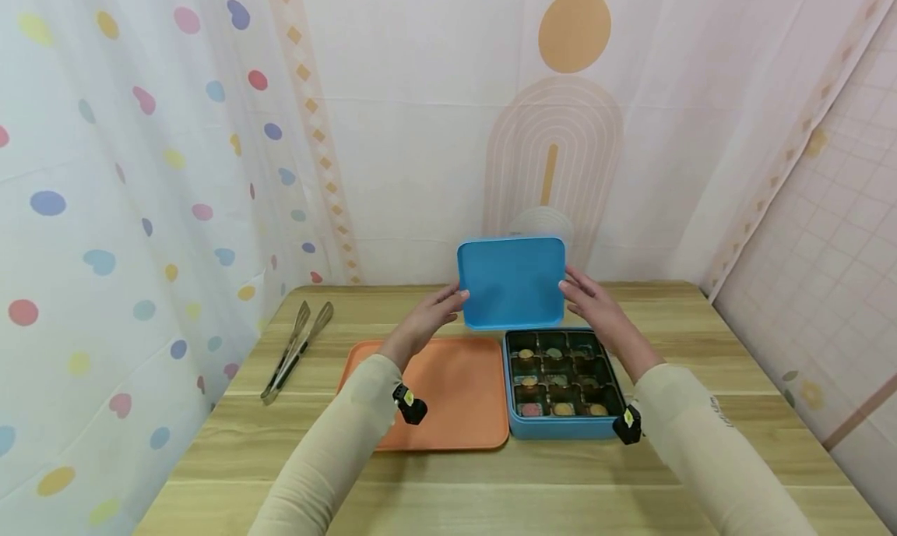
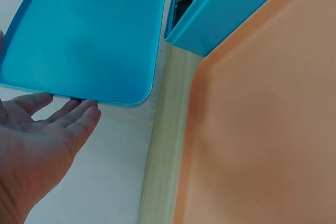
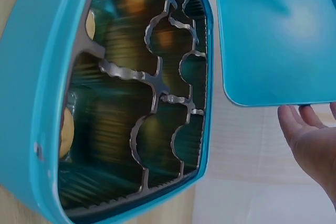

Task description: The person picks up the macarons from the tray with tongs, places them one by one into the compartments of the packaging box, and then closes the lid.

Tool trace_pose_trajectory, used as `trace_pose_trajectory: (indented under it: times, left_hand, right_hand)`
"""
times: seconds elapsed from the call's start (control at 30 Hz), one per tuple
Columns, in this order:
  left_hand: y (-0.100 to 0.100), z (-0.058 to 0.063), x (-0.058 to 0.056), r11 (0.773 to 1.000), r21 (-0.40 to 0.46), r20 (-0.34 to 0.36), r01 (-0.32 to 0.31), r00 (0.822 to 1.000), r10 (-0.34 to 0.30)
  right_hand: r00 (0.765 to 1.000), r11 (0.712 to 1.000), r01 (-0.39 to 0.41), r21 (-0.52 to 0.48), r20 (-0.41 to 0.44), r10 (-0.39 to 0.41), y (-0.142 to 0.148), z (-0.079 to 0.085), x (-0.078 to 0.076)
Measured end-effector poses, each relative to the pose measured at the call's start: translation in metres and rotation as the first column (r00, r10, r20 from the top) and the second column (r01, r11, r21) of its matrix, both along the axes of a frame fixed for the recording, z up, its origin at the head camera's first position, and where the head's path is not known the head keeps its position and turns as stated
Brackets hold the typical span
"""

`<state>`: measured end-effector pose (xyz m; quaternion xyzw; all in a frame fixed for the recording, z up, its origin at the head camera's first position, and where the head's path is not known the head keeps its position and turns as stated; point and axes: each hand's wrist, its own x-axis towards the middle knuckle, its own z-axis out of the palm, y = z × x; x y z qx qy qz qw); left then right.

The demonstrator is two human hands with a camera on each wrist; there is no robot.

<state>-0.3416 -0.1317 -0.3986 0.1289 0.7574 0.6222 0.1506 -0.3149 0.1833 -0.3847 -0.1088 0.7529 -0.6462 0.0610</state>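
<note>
A blue lid, raised upright above the box with its inner side facing me, is held between both hands. My left hand holds the lid's left edge, fingertips at the rim in the left wrist view. At the opposite edge is my right hand, with its fingers at the rim in the right wrist view. Below the lid stands an open blue box. A dark divider tray splits it into several compartments, with round yellow, pink and greenish pieces inside, one being a yellow piece.
An orange tray lies flat against the box's left side. Metal tongs with black handles rest farther left on the wooden table. Patterned curtains hang behind the table and along its left side.
</note>
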Motion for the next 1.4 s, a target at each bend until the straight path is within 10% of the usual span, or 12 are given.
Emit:
trace_pose_trajectory:
  times: [1.4]
  left_hand:
    - [0.029, -0.020, 0.010, 0.979, 0.097, -0.063, -0.176, 0.981, 0.183]
  right_hand:
    - [0.992, 0.996, 0.082, 0.029, -0.094, -0.079, -0.001, -0.010, 0.013]
